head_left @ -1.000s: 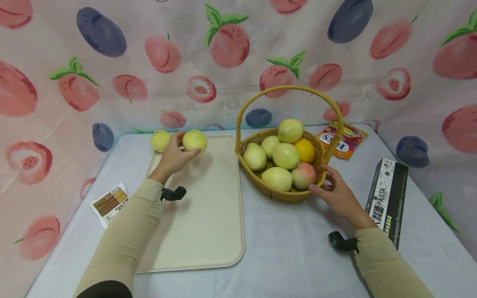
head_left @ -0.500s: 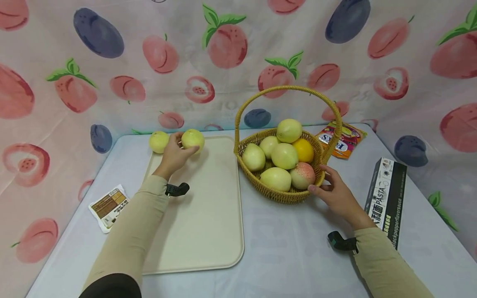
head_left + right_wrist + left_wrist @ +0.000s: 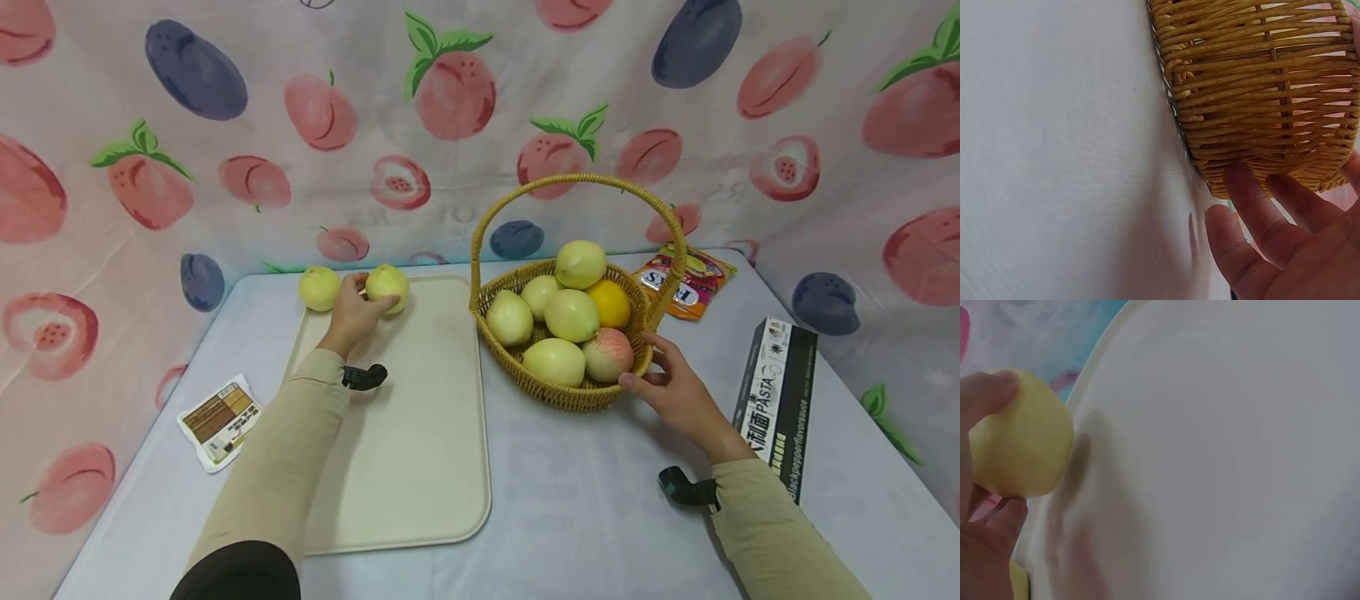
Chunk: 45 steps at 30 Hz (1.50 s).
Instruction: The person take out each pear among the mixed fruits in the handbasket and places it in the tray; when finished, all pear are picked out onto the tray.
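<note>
My left hand (image 3: 356, 315) holds a yellow-green round fruit (image 3: 392, 288) at the far end of the beige tray (image 3: 405, 467). In the left wrist view, thumb and fingers sit on opposite sides of this fruit (image 3: 1029, 440); I cannot tell whether it touches the tray. A second such fruit (image 3: 318, 288) is just left of that hand. My right hand (image 3: 686, 400) holds the near right side of a wicker basket (image 3: 558, 398), thumb at the rim. In the right wrist view several fingers (image 3: 1260, 212) lie against the woven outer wall (image 3: 1260, 94).
Several pale yellow-green fruits (image 3: 572, 315), an orange (image 3: 609, 303) and a peach (image 3: 608, 355) fill the basket under its tall handle (image 3: 577, 178). Behind it lies an orange-red snack packet (image 3: 690, 283). A pasta box (image 3: 776, 408) is at right, a brown-white packet (image 3: 221, 423) at left.
My left wrist and forearm have swung a little to the right, while the fruit in that hand stays almost in place. The right hand and basket look unchanged; the head view shifts slightly.
</note>
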Each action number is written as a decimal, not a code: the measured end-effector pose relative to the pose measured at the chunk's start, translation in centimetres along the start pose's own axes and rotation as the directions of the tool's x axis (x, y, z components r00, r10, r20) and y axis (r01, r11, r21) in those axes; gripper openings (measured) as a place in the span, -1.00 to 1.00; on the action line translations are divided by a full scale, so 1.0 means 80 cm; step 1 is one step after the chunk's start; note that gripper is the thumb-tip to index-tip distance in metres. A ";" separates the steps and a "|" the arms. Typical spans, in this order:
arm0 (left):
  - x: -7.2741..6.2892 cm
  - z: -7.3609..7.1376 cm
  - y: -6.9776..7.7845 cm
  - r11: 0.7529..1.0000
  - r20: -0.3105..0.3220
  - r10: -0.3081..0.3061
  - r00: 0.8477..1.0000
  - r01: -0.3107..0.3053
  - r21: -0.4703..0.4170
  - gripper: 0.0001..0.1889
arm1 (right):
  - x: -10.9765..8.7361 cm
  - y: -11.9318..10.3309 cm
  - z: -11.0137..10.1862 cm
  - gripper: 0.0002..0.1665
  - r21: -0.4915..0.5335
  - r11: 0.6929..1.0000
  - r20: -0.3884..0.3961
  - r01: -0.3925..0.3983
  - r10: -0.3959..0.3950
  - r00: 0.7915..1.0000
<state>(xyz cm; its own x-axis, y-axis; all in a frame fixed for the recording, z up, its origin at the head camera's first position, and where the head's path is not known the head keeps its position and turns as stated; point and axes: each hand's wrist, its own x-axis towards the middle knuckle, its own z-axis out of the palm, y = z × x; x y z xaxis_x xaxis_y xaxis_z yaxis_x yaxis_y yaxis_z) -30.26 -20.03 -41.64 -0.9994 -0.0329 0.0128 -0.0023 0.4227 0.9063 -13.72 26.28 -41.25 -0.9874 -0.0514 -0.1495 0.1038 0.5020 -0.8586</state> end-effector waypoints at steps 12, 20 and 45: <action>0.007 0.016 -0.007 1.000 -0.047 -0.007 0.999 0.007 -0.002 -0.21 | -0.002 0.004 -0.003 0.11 0.010 1.000 0.001 -0.005 0.005 1.000; 0.012 0.018 -0.007 0.999 -0.044 -0.037 0.998 0.036 -0.024 -0.19 | -0.004 0.002 -0.002 0.10 0.007 1.000 -0.003 -0.001 0.001 1.000; 0.026 0.020 -0.001 0.996 -0.104 -0.087 0.991 0.089 0.010 -0.19 | -0.001 0.002 0.000 0.06 0.005 1.000 -0.002 0.020 -0.020 1.000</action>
<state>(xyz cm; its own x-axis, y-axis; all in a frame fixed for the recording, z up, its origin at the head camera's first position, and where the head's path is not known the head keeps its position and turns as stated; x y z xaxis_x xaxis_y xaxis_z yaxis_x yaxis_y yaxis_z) -32.36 -18.69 -42.40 -0.9863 -0.1635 -0.0225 -0.0914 0.4276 0.8993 -13.62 26.41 -41.38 -0.9896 -0.0591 -0.1315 0.0851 0.4964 -0.8639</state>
